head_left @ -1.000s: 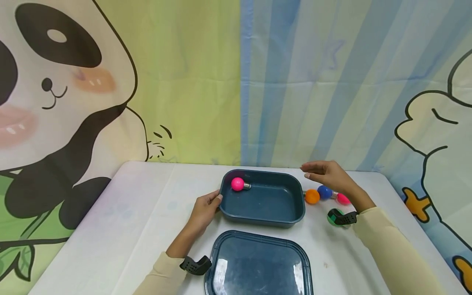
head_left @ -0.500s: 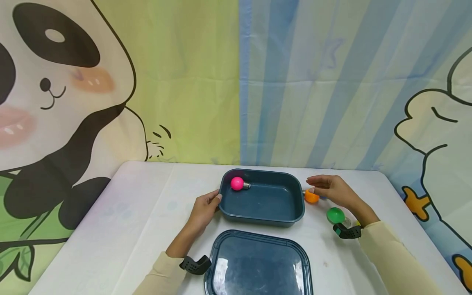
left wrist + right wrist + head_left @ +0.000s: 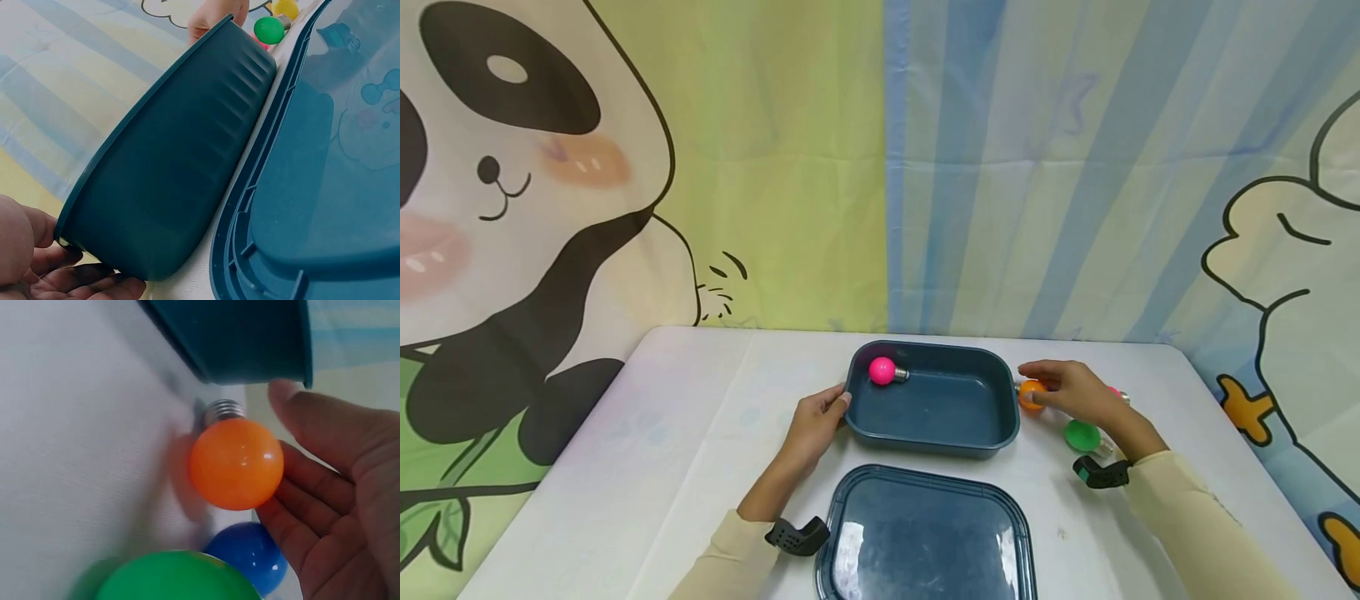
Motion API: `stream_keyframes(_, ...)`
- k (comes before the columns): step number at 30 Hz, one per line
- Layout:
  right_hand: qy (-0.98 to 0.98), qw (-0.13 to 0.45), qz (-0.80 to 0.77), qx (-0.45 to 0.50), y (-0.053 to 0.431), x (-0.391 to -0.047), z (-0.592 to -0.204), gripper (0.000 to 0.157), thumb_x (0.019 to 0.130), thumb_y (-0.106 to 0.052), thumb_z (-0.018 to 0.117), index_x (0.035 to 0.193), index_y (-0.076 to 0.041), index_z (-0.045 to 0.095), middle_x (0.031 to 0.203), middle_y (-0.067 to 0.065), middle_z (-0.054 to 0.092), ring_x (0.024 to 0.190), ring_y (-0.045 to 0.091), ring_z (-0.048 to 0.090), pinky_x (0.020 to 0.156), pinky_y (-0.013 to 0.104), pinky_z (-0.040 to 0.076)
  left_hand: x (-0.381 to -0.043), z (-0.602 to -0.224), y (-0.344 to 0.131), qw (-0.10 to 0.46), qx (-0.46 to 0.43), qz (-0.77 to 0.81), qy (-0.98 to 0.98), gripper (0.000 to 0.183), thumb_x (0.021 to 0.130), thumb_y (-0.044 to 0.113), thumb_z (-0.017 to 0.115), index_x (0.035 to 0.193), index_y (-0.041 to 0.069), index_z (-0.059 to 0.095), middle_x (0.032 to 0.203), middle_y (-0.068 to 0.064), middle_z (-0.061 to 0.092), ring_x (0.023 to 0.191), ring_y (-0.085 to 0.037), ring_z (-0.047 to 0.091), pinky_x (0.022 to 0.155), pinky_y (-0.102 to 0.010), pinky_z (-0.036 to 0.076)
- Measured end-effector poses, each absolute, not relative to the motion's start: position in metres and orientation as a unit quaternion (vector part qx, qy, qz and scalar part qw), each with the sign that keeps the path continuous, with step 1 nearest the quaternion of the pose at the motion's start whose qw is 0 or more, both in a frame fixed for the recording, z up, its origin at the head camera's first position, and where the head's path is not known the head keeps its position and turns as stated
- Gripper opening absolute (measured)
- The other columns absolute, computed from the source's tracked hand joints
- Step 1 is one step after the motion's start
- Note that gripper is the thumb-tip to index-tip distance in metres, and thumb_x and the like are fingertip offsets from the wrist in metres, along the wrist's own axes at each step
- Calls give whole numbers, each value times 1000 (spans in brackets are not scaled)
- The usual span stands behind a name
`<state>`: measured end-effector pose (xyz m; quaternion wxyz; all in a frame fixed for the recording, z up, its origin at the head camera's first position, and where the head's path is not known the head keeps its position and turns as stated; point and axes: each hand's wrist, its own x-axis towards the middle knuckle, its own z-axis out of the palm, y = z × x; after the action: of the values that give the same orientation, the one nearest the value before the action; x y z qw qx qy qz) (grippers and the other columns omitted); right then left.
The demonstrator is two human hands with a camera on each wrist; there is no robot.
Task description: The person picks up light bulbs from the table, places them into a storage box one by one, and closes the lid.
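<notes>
With thumb and fingers, my left hand (image 3: 812, 427) grips the left end of a dark blue plastic box (image 3: 925, 443). A pink light bulb (image 3: 882, 371) lies inside it at the back left. Just beyond the box's right end, my right hand (image 3: 1077, 394) is at an orange light bulb (image 3: 1032, 394). In the right wrist view the fingers reach along the far side of the orange bulb (image 3: 237, 465), while the thumb stands apart from it. A blue bulb (image 3: 250, 557) and a green bulb (image 3: 178, 581) lie close by.
The box's dark blue lid (image 3: 925, 533) lies flat in front of it. Right of the box, the green bulb (image 3: 1082, 436) rests under my right wrist, and another pink bulb (image 3: 1116, 392) is partly hidden. A yellow bulb (image 3: 285, 9) shows in the left wrist view.
My right hand has come down from above the table's back edge to the orange bulb, uncovering the green bulb more. The left hand has stayed on the box.
</notes>
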<state>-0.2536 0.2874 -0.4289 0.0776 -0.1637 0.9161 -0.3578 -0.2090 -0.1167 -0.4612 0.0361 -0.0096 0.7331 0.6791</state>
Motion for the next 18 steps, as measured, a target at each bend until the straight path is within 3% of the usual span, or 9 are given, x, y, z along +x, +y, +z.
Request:
stream_keyframes(7,930,78,-317,-165,283,-251,-432,43,86,-2,69,127,6,60,120,21,62,98,30,60,89,44,55,-208,-461,-117,33,-10,678,734,43,102,14,51,137,-10,48,137,-22,51,121,-29,55,93,-33,51)
stream_keyframes(18,938,88,-293,-164,283,-252,-433,41,87,-3,66,127,6,60,113,18,64,88,24,57,81,38,56,-208,-460,-117,35,-5,678,734,43,102,14,51,138,-10,47,139,-22,50,122,-29,54,94,-35,50)
